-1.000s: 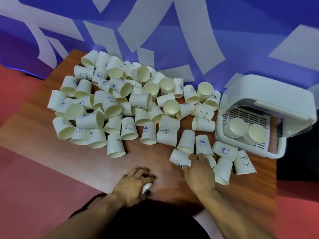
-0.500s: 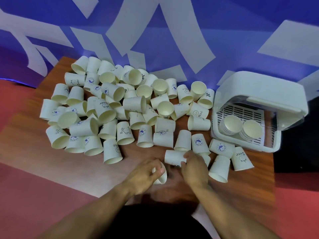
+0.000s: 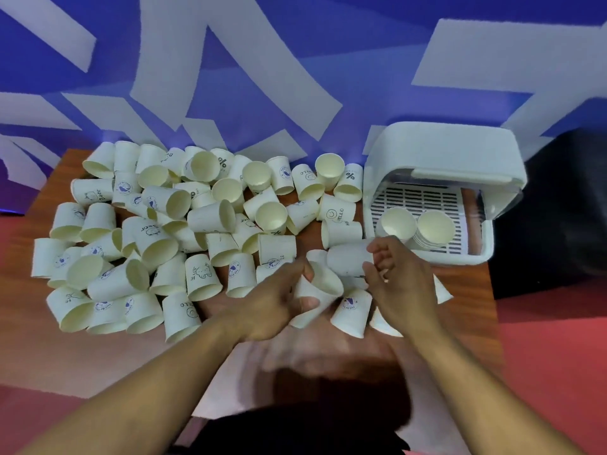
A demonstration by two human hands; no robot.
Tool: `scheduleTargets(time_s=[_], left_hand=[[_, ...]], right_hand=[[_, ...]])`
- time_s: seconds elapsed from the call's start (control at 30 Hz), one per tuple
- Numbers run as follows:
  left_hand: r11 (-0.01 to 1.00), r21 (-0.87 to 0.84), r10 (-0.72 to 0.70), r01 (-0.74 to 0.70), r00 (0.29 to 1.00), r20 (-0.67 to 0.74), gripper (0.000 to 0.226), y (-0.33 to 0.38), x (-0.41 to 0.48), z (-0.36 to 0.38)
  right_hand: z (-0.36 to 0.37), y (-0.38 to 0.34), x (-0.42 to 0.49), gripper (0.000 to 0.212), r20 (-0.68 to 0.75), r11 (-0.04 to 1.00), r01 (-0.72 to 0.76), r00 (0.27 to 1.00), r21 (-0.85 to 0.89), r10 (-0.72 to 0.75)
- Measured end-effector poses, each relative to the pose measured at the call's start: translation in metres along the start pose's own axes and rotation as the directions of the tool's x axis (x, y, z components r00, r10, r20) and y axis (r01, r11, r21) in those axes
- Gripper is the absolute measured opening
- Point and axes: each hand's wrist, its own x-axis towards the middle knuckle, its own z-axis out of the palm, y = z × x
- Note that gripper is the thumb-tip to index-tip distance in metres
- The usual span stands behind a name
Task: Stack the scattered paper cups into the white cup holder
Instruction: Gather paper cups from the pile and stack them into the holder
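Many white paper cups lie scattered on the wooden table. The white cup holder stands at the right with its lid up; two short stacks of cups sit on its slotted tray. My left hand grips one paper cup, mouth toward the right. My right hand pinches a second cup that lies sideways just above the first. The two held cups touch, close to the holder's front left corner.
More loose cups lie under and around both hands. The table's far edge meets a blue and white wall. Red floor shows to the left and right, and a dark object stands right of the holder.
Both hands rose from the table's front edge toward the holder. My left hand carried its cup to the right, and my right hand lifted a cup off the table to meet it.
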Motion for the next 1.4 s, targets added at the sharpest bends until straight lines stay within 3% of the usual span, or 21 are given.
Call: scheduleTargets(time_s=[0.13,0.23,0.37,0.5,0.67,0.8,1.03,1.4], left_hand=[[0.991,-0.069,0.107,-0.112,0.991,-0.081,0.020,0.032,0.035,0.007],[0.974,0.038,0.225,-0.222,0.957,-0.184,0.021,0.055,0.065,0.017],[0.925,0.275,0.342,-0.263,0.890,-0.300,0.016,0.070,0.103,0.034],[0.771,0.582,0.533,-0.257,0.761,-0.371,0.016,0.090,0.130,0.051],[0.544,0.800,0.675,-0.252,0.698,-0.239,0.012,0.097,0.158,0.070],[0.378,0.896,0.661,-0.234,0.746,-0.084,0.019,0.091,0.172,0.077],[0.252,0.937,0.423,-0.242,0.899,0.118,0.026,0.081,0.183,0.086],[0.259,0.924,0.179,-0.281,0.954,0.240,0.040,0.061,0.203,0.092]], right_hand=[[-0.046,0.015,0.014,0.025,-0.156,0.996,0.066,0.985,-0.061,-0.074],[-0.070,0.036,0.025,0.033,-0.227,0.987,0.050,0.970,-0.152,-0.084],[-0.087,0.064,0.039,0.039,-0.245,0.964,0.012,0.966,-0.266,-0.079],[-0.090,0.087,0.052,0.036,-0.239,0.953,0.031,0.965,-0.301,-0.107],[-0.087,0.112,0.068,0.033,-0.145,0.893,0.124,0.968,-0.433,-0.204],[-0.077,0.126,0.074,0.035,-0.054,0.836,0.199,0.964,-0.512,-0.262],[-0.051,0.155,0.080,0.035,0.097,0.843,0.261,0.965,-0.470,-0.245],[-0.028,0.163,0.079,0.035,0.115,0.862,0.233,0.972,-0.449,-0.203]])
